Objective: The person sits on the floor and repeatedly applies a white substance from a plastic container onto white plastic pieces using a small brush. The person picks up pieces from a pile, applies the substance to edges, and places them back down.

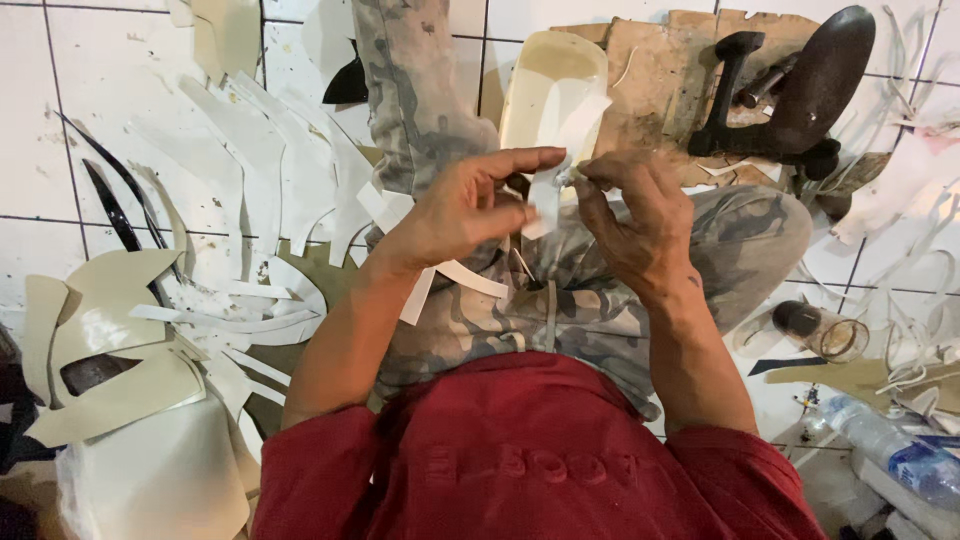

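The left hand (462, 212) and right hand (640, 222) meet over the lap, both closed on a white strip (545, 200): the left pinches it between thumb and forefinger, the right nips its upper end at the fingertips. What else the right fingertips hold, if anything, is too small to tell. The strip hangs down between the palms, just below a cream sole (553, 90) that lies beyond the hands on a knee. Right of the sole stands a dark iron last (800, 95) on worn cardboard (650, 75). Left of the sole, white offcuts (250, 190) litter the tiled floor (their edges overlap, so single pieces are hard to separate). Far right of it, a jar (825, 332) lies on its side, and a plastic bottle (890, 455) is cut off by the frame.
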